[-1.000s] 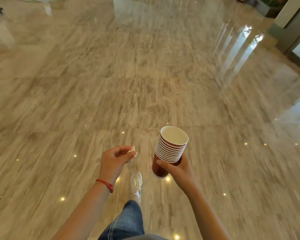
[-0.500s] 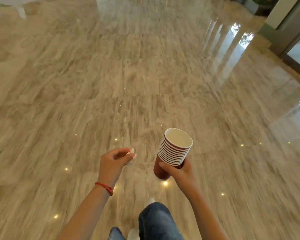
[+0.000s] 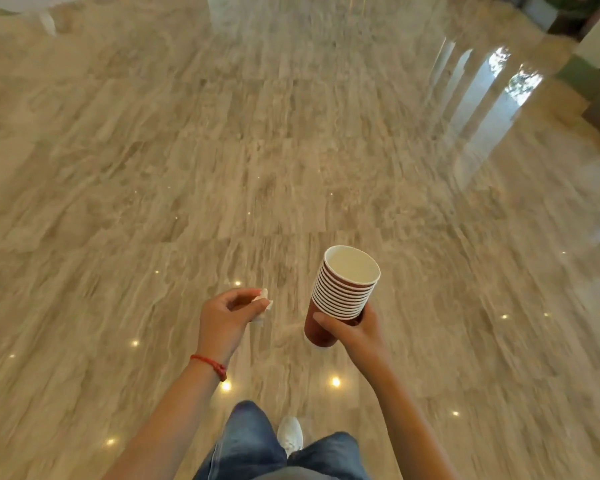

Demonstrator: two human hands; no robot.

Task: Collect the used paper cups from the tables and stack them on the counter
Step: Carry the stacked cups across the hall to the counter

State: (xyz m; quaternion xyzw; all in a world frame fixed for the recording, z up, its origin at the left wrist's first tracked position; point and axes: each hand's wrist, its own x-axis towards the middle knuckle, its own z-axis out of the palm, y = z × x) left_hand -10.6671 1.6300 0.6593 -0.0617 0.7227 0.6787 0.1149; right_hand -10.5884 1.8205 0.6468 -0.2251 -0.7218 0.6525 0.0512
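Note:
A stack of several nested red paper cups (image 3: 340, 294) with white rims tilts slightly left, its open mouth facing up. My right hand (image 3: 355, 332) grips the stack near its base, thumb across the front. To its left, my left hand (image 3: 227, 317) pinches a small crumpled white tissue (image 3: 262, 304) between thumb and fingers. A red string bracelet circles the left wrist. Both hands are held out over the floor, a short gap between them.
Polished beige marble floor (image 3: 291, 150) stretches ahead, reflecting ceiling lights and windows. A white table leg (image 3: 47, 22) shows at the far top left, a pale pillar base (image 3: 243, 8) at top centre, and a planter and wall (image 3: 589, 36) at top right. My jeans and white shoe (image 3: 290, 434) are below.
The floor has slid toward me as I walk; my legs have swapped position. The cup stack and tissue stay held in the same hands.

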